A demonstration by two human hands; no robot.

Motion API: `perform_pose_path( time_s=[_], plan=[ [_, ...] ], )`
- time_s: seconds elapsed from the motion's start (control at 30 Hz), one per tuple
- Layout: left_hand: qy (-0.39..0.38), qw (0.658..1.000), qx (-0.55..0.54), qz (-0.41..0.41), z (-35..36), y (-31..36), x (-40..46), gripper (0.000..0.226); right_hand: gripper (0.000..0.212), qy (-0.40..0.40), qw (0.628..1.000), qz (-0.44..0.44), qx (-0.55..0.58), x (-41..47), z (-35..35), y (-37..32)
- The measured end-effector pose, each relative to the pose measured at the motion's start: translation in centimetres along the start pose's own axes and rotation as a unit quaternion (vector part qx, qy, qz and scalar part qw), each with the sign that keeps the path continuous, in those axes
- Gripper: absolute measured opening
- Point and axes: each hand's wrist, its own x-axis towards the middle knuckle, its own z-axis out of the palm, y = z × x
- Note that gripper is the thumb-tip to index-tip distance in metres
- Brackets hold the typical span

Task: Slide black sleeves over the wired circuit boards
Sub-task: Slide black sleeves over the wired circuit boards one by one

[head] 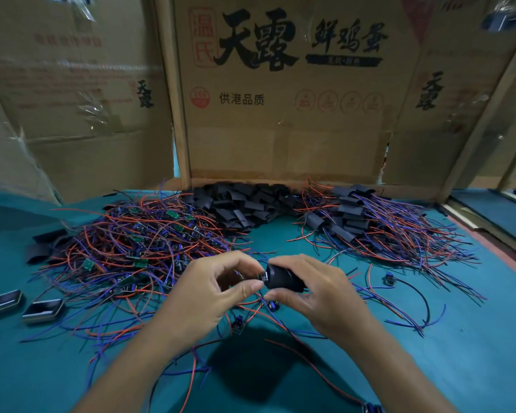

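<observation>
loose red and blue wires lie nearest us on the teal worktop. above them, our right hand has its fingers clamped on a black sleeve, held above the worktop. our left hand pinches thumb and forefinger at the sleeve's open end, where a metal part of a board just shows. bare wired boards are heaped to the left, empty sleeves piled by the cardboard wall, sleeved boards stacked to the right. two metal cases sit far left.
</observation>
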Motion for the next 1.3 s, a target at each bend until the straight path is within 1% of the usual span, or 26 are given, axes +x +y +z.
perform_pose_path(
  time_s=[0.17,0.23,0.33,0.5,0.63,0.67,0.73,0.77,0.8,0.83,0.87,0.9,0.93,0.97,1.03,1.1,1.17,1.3],
  plan=[
    [0.02,1.0,-0.02,0.012,0.7,-0.3,-0.1,0.008,0.046,0.008,1.0,-0.014,-0.011,0.0,0.5,-0.3],
    [0.008,1.0,-0.025,0.005,0.6,-0.4,-0.1,0.006,0.043,0.013,1.0,-0.013,-0.017,0.0,0.4,-0.1],
    [-0.005,1.0,-0.014,-0.012,0.6,-0.8,0.0,0.008,0.039,0.015,0.999,-0.02,-0.024,-0.1,0.4,-0.1],
    [-0.001,1.0,0.007,-0.015,0.8,-1.0,0.0,0.016,0.041,-0.012,1.0,-0.012,-0.024,-0.1,0.3,-0.4],
    [0.005,0.999,-0.016,-0.029,0.9,-0.7,0.0,0.014,0.05,-0.068,0.997,0.007,-0.029,-0.4,0.4,-0.4],
    [0.002,0.999,-0.022,-0.035,0.9,-0.6,0.0,0.013,0.049,-0.078,0.996,0.006,-0.043,-0.4,0.6,-0.4],
    [-0.009,0.999,-0.029,-0.044,1.0,-0.5,0.0,0.011,0.038,-0.08,0.993,0.004,-0.09,-0.3,0.9,-0.3],
    [-0.003,0.999,-0.028,-0.045,1.0,-0.5,0.1,0.009,0.034,-0.076,0.991,0.005,-0.112,-0.3,1.0,-0.3],
    [0.017,0.999,-0.012,-0.041,0.9,-0.6,0.1,0.009,0.034,-0.067,0.99,0.008,-0.125,-0.3,0.9,-0.2],
    [0.053,0.997,0.041,-0.027,0.6,-1.1,0.2,0.009,0.034,-0.054,0.99,0.013,-0.132,-0.3,0.8,0.0],
    [0.093,0.986,0.138,0.0,0.3,-1.8,0.2,0.01,0.031,-0.039,0.99,0.024,-0.136,-0.3,0.5,0.2],
    [0.122,0.958,0.256,0.029,-0.2,-2.3,0.3,0.01,0.027,-0.025,0.989,0.04,-0.142,-0.3,0.1,0.5],
    [0.136,0.927,0.346,0.047,-0.6,-2.7,0.4,0.011,0.023,-0.015,0.986,0.059,-0.153,-0.1,-0.3,0.8],
    [0.14,0.91,0.389,0.047,-0.9,-3.1,0.3,0.013,0.02,-0.014,0.982,0.078,-0.171,0.2,-0.8,1.2],
    [0.142,0.895,0.422,0.037,-1.6,-4.4,0.5,0.019,0.018,-0.021,0.97,0.104,-0.218,1.8,-2.2,2.3],
    [0.143,0.878,0.455,0.026,-2.0,-5.6,1.0,0.026,0.016,0.001,0.957,0.11,-0.269,4.4,-4.0,4.3],
    [0.143,0.868,0.476,0.013,-2.1,-6.4,1.4,0.032,0.02,0.023,0.933,0.127,-0.335,7.6,-6.4,7.4],
    [0.134,0.863,0.486,-0.023,-1.5,-6.6,1.9,0.035,0.031,0.021,0.886,0.226,-0.405,12.4,-10.4,13.6]
  ],
)
